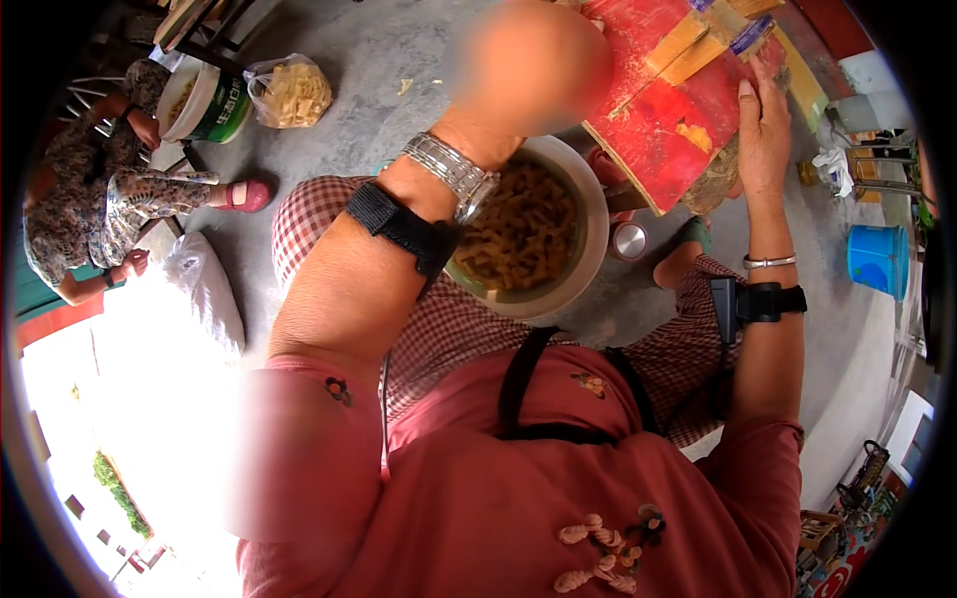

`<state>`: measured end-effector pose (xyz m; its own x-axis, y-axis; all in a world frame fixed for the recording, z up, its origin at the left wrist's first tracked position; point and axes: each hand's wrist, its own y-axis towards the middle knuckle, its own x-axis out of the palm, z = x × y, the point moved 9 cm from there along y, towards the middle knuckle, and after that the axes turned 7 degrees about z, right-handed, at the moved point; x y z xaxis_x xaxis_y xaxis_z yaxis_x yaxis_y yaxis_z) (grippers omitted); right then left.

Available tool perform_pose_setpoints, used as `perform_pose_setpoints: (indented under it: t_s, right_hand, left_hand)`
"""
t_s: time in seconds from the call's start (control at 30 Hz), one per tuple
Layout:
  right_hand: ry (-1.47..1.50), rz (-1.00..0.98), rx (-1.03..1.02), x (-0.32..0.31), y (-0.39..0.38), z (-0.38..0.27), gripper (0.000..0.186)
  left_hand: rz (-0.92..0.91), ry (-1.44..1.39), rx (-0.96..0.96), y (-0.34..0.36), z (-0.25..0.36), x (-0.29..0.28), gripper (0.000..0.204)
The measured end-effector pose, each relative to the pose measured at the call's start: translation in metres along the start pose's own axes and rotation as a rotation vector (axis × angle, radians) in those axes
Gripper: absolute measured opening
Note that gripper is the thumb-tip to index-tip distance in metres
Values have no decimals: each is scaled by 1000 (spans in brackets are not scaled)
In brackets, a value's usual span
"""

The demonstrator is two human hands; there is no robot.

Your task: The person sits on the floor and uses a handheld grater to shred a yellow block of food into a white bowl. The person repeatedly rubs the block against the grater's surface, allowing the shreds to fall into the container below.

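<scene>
My left hand (528,65) is a blurred shape over the left edge of a red board (648,149), so its fingers and anything in them cannot be made out. At the board's right side, my right hand (764,140) has its fingers stretched out, tips by a wooden piece wrapped in purple tape (752,36). A wooden block (688,58) lies on the board beside that tape. Below my left wrist stands a pale round basin (595,224), holding many brown strips (523,234) in liquid.
A round-topped can (629,240) stands right of the basin. Another person (85,224) sits at left, near a white-and-green bucket (214,110), a clear bag of pale pieces (291,95) and a white sack (207,289). A blue bucket (877,261) stands at right.
</scene>
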<state>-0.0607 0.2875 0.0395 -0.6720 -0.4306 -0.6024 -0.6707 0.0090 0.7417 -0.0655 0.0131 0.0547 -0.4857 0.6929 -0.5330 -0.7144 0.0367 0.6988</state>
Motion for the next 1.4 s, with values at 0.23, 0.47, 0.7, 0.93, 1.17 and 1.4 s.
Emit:
perform_pose_setpoints:
  t_s: [0.23,0.47,0.7,0.93,1.17,1.4]
  right_hand:
    - [-1,14,-15,0,0,-2,40]
    - [-4,14,-18,0,1,-1,39]
    - [18,5,-5,0,1,-1,39]
    - [-1,8,-10,0,1,-2,39]
    - [3,5,-4,0,1,-4,39]
    - [-19,-9,-3,1,0,-1,41]
  left_hand:
    - [16,-11,5,0,1,-2,24]
    - [16,-32,17,1,2,-2,22]
    - [2,-7,0,1,0,-1,23]
    - [9,7,1,1,0,-1,25]
    - [-3,-2,-2,1,-2,1,26]
    - [-23,-10,-13,2,-2,3,26]
